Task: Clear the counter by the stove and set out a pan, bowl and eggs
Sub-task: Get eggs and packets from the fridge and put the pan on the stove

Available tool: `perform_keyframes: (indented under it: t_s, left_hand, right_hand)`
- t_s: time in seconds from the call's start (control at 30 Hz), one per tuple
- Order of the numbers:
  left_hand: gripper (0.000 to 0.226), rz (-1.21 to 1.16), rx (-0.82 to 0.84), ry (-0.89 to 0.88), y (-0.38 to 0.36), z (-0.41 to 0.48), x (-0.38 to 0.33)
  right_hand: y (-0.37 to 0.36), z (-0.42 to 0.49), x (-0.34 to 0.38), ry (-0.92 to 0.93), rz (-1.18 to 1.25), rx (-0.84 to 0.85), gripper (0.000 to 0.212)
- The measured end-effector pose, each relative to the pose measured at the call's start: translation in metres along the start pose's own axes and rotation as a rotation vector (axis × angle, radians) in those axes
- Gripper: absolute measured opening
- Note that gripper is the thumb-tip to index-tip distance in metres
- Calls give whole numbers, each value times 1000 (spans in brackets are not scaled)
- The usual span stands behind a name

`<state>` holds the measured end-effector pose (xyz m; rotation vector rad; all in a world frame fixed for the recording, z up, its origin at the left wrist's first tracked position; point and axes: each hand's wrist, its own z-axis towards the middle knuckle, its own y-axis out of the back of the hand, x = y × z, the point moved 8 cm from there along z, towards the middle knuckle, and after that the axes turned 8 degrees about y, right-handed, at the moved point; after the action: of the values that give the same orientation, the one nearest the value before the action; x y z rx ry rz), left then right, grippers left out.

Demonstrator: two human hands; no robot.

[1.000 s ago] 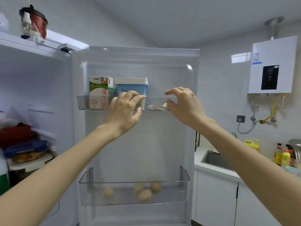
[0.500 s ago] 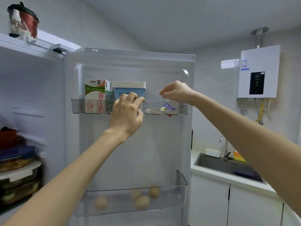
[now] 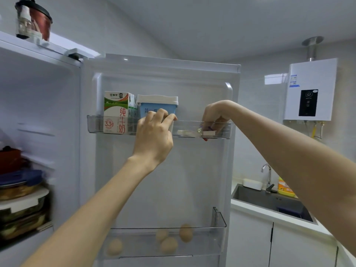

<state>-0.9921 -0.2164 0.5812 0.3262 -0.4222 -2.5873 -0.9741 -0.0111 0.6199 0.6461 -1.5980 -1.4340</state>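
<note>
The left hand (image 3: 154, 135) hooks its curled fingers over the rim of the upper shelf (image 3: 96, 125), before the tub (image 3: 159, 104). The right hand (image 3: 215, 116) dips among packets (image 3: 185, 132) there; whether its fingers hold any cannot be told. 4 eggs (image 3: 168, 244) lie in the lower shelf (image 3: 219, 224).

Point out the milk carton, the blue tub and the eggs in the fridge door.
milk carton (image 3: 116, 112), head view, on its front face.
blue tub (image 3: 158, 106), head view, on its blue wall just above the fingers.
eggs (image 3: 168, 245), head view, on the frontmost egg of the four.
</note>
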Motion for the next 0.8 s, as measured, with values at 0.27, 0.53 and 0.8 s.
perform_keyframes:
  t_s: [0.27,0.53,0.8]
  left_hand:
    - [37,-5,10,16,-2,3,0]
    - [46,-421,295,435,-9,31,13]
    - [46,-644,406,444,-18,31,8]
  right_hand:
    - [47,-29,-1,317,470,-516,26]
    - [26,-65,20,534,861,-246,21]
    - [21,-74,37,634,948,-247,15]
